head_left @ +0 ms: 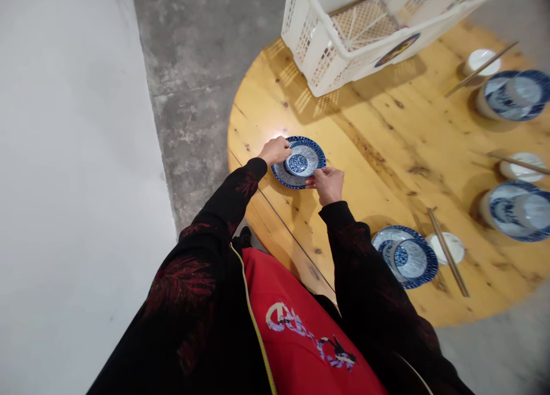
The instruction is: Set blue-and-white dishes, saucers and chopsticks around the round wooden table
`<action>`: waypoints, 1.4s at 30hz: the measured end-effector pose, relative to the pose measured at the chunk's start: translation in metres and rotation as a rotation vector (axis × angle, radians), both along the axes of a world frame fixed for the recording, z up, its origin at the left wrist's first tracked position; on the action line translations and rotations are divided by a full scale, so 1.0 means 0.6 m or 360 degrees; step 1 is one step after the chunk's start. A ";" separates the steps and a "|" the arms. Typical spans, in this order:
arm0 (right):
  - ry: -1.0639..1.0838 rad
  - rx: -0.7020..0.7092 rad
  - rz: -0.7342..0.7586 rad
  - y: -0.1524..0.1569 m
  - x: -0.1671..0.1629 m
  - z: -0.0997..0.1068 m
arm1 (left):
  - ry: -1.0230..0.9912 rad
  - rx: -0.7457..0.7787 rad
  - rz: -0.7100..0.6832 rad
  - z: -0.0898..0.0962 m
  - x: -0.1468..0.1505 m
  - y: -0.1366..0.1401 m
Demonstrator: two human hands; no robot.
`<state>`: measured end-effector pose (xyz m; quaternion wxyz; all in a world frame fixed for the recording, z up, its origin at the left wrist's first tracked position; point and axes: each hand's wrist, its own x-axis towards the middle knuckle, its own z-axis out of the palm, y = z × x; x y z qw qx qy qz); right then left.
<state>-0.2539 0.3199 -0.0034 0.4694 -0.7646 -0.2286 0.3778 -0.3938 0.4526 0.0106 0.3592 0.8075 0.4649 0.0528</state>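
Blue-patterned plate (287, 177) lies flat on the round wooden table (378, 131), close to the table's near-left edge, with a small blue-and-white bowl (302, 160) sitting upright in its middle. Both hands grasp this set from opposite sides: the left hand (275, 150) pinches the plate's far-left rim with its fingers curled over the edge, and the right hand (329, 183) holds the near-right rim between thumb and fingertips. Whether the fingertips also touch the bowl cannot be told. Black sleeves with a dark red pattern run back from both wrists to a red apron (301, 332) below the plate.

To the right of the plate and nearer the person, a second plate with its bowl (406, 256) rests near the table's edge, and just beside it a small white dish (449, 247) carries a pair of chopsticks (447, 252) laid across it. Farther right of the plate, two more blue-and-white settings stand with white dishes and chopsticks near them. Beyond the plate, at the table's far side, a white plastic crate (344, 34) sits tilted. Left of the plate, past the table edge, are grey concrete floor (189, 97) and a pale wall (64, 154).
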 end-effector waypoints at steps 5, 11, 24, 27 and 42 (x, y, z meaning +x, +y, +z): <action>0.0122 0.0015 0.0087 -0.028 0.002 0.021 | -0.0034 0.0127 0.0130 0.023 -0.008 -0.009; 0.0179 0.0045 -0.0006 -0.165 -0.003 0.045 | -0.0253 0.0298 0.0377 0.045 -0.029 -0.026; 0.0375 0.0081 0.0040 -0.242 0.010 0.059 | 0.0175 0.0334 0.0381 0.014 0.005 -0.039; 0.0436 0.0072 0.0009 -0.272 0.010 0.059 | 0.0266 0.0434 0.0335 0.024 0.015 -0.033; 0.0565 0.0038 -0.0222 -0.341 0.023 0.026 | 0.0470 0.0558 0.0283 0.040 0.018 -0.017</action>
